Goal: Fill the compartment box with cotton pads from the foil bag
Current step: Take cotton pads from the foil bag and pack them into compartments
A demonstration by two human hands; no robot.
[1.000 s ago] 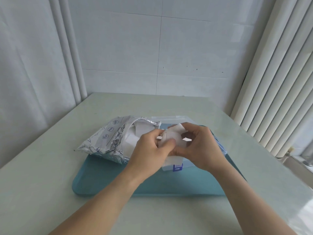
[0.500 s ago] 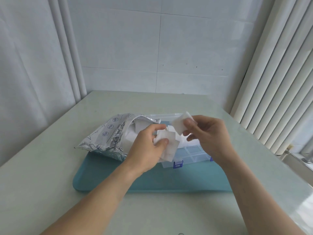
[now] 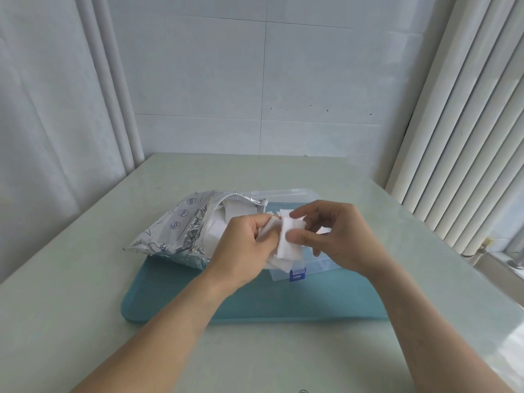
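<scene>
Between both hands [image 3: 289,239], cotton pads [image 3: 287,243].

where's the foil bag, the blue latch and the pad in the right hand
foil bag [image 3: 181,222]: head view, printed silver side
blue latch [image 3: 297,274]: head view, clip on box front
cotton pad [image 3: 289,245]: head view, white face below thumb

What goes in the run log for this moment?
left hand: holds pad stack | right hand: pinches cotton pad | compartment box: open | foil bag: open
</scene>
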